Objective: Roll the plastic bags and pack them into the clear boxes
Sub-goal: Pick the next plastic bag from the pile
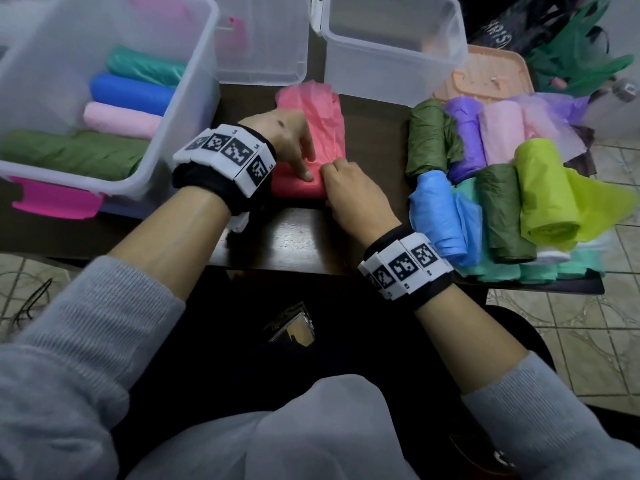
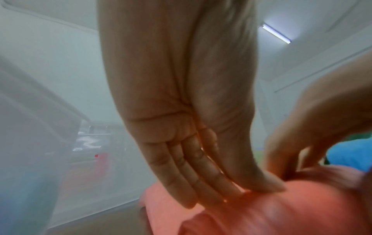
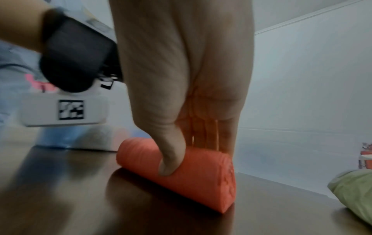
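Pink-red plastic bag (image 1: 310,147) lies half-rolled on the dark counter (image 1: 298,237), between two clear boxes. The left hand (image 1: 291,140) presses its straight fingers (image 2: 193,178) onto the roll; the right hand (image 1: 349,192) curls over the roll's near end, thumb (image 3: 171,160) clamped against it.

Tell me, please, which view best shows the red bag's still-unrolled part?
The head view: the red bag lies flat beyond its rolled end, toward the boxes. The right wrist view shows only the roll; the left wrist view shows a blurred patch under the left hand.
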